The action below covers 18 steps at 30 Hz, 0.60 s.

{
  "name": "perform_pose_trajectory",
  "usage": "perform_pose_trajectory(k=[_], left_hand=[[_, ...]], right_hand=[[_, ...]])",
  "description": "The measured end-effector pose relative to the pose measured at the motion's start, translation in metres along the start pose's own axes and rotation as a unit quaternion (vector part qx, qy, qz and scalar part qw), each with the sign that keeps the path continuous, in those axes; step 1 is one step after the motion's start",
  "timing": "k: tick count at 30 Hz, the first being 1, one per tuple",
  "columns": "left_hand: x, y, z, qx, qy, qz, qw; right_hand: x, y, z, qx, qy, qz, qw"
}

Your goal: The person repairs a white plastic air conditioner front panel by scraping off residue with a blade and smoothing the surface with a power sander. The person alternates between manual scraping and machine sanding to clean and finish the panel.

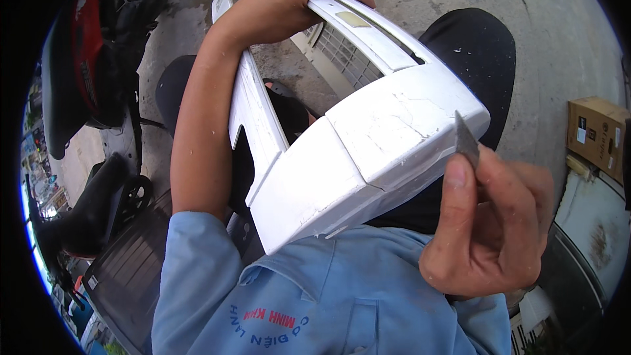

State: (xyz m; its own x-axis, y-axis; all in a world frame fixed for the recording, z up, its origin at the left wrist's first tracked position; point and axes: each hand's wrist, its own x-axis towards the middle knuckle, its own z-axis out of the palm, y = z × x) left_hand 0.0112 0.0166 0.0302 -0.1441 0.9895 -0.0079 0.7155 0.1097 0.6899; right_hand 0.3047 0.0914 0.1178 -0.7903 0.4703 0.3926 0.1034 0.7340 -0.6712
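Across my lap lies a long white plastic frame-like casing, likely an air conditioner cover, with openings along its length. Thin cracks and a seam line run over its broad near end, and a yellowish patch sits on its upper bar. My left hand reaches over the casing and is closed around its bar, with some fingers hidden behind it. Between the thumb and fingers of my right hand is a small grey pointed blade. Its tip points up, in front of the casing's right corner in this view; whether it touches cannot be told.
Motorbikes, one with a red body, stand at the left. A dark panel lies at lower left. On the right, a cardboard box rests on a stained white appliance-like piece. Concrete floor lies beyond my knees.
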Motion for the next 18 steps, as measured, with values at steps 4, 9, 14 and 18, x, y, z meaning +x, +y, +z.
perform_pose_trajectory(k=[4,9,14,18], left_hand=[[0.002,0.003,0.001,-0.004,-0.014,-0.016,1.000],[-0.004,0.003,0.004,0.027,0.009,0.003,1.000],[0.000,-0.006,0.017,0.061,0.035,0.011,0.997],[-0.003,-0.014,0.034,0.077,0.095,0.044,0.992]], right_hand=[[0.005,0.003,-0.002,-0.018,-0.012,-0.027,0.999],[0.014,0.005,-0.005,0.003,-0.013,-0.002,1.000],[0.014,-0.016,-0.010,0.002,-0.046,0.032,0.998],[0.017,-0.011,-0.013,-0.010,-0.050,0.044,0.998]])
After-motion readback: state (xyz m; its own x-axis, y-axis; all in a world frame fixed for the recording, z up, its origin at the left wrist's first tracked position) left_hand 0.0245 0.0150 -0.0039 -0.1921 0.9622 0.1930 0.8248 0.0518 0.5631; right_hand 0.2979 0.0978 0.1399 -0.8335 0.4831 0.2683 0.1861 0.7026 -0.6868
